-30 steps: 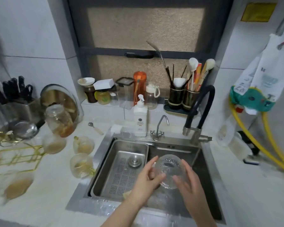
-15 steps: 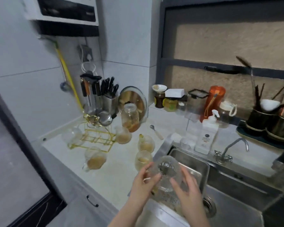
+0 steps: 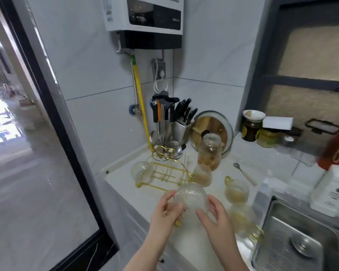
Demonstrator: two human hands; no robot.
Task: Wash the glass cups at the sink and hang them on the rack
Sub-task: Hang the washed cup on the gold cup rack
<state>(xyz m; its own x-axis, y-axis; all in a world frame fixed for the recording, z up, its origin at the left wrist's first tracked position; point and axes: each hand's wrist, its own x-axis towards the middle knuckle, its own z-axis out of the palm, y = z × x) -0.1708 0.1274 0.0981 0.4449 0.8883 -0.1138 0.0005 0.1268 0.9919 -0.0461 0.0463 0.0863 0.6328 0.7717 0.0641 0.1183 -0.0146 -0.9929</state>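
While both hands close around it from either side, a clear textured glass cup [image 3: 190, 198] is held above the white surface [image 3: 219, 173], just in front of the gold wire rack [image 3: 168, 173]. The left hand [image 3: 167, 214] grips the cup's left side with its fingers curled onto the glass, and a bit of gold handle shows below those fingers. The right hand [image 3: 215, 218] cups the right side, thumb and fingers wrapped against the wall. The cup sits between the two palms, its rounded body turned up toward the camera.

On the rack, one clear cup [image 3: 142, 172] already hangs at the left end. Three more cups holding a brownish liquid stand on the surface to the right of the hands: one [image 3: 202, 175] just beside the rack, one with a gold handle [image 3: 236, 189] farther right, and a blurred one [image 3: 241, 218] nearest the sink [image 3: 301, 241]. A tall jar [image 3: 209, 151] stands behind them, with a spoon [image 3: 245, 174] lying to its right. A knife block [image 3: 182, 122] and a round lid [image 3: 211, 130] lean in the corner, and a white soap bottle [image 3: 333, 190] stands by the sink's back edge.
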